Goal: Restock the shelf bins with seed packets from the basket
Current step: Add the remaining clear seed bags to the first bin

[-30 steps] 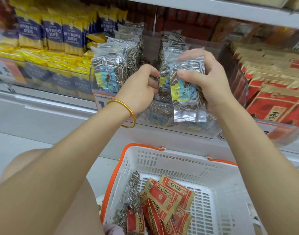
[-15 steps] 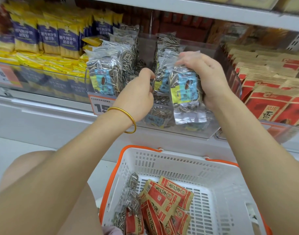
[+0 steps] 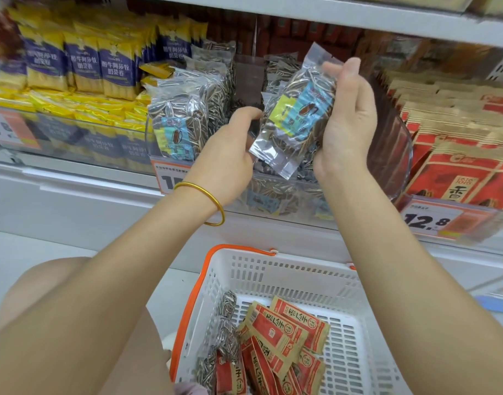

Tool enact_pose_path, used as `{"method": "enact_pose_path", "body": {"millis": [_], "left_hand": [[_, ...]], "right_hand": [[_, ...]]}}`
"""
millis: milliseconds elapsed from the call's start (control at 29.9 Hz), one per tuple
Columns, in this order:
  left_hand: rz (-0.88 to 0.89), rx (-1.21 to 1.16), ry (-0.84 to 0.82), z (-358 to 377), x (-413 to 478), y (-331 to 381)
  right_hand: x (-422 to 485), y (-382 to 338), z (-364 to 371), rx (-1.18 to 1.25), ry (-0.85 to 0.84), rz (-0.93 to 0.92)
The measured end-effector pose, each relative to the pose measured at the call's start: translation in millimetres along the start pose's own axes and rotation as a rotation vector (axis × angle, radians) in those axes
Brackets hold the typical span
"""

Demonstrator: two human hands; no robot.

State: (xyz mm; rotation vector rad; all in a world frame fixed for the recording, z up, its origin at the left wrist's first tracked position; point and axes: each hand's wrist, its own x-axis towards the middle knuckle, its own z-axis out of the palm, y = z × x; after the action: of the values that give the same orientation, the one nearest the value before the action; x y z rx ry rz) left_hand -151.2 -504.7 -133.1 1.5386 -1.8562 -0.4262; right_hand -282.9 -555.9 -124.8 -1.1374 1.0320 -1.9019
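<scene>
My right hand (image 3: 347, 115) grips a clear packet of striped sunflower seeds (image 3: 294, 115) with a blue and yellow label, tilted above the clear shelf bin (image 3: 398, 155). My left hand (image 3: 230, 149), with a gold bangle on its wrist, has curled fingers at the packet's lower left edge; what they hold is hidden. More of the same clear packets (image 3: 184, 115) stand in the bin's left half. Below, a white basket with an orange rim (image 3: 273, 277) holds red seed packets (image 3: 278, 334) and a few clear ones (image 3: 224, 323).
Yellow and blue snack bags (image 3: 82, 67) fill the bin to the left. Red and tan seed packets (image 3: 458, 155) fill the bin to the right, above a 12.8 price tag (image 3: 432, 220). A white shelf board (image 3: 330, 12) runs overhead. My knee (image 3: 45, 280) is at lower left.
My right hand has lifted the packet up and tilted it to the right. My left hand has dropped slightly to the packet's lower left edge. The view has shifted a little.
</scene>
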Motion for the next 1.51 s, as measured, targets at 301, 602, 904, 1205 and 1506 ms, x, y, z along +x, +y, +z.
{"method": "enact_pose_path", "body": {"millis": [301, 602, 904, 1205, 1506], "left_hand": [[-0.035, -0.106, 0.007, -0.8, 1.5, -2.1], [-0.030, -0.050, 0.007, 1.5, 4.0, -1.2], [-0.051, 0.074, -0.076, 0.3, 0.7, 0.6], [-0.021, 0.068, 0.007, 3.1, -1.4, -0.2], [0.138, 0.197, 0.272, -4.4, -23.3, 7.7]], "right_hand": [[-17.6, 15.2, -5.9, -0.298, -0.049, -0.407], [-14.9, 13.6, -4.2, -0.492, -0.124, -0.285], [-19.2, 8.7, -11.6, -0.631, -0.251, -0.235], [-25.5, 4.6, -17.8, -0.608, -0.273, -0.133], [-36.6, -10.2, -40.9, -0.564, -0.234, -0.115]]}}
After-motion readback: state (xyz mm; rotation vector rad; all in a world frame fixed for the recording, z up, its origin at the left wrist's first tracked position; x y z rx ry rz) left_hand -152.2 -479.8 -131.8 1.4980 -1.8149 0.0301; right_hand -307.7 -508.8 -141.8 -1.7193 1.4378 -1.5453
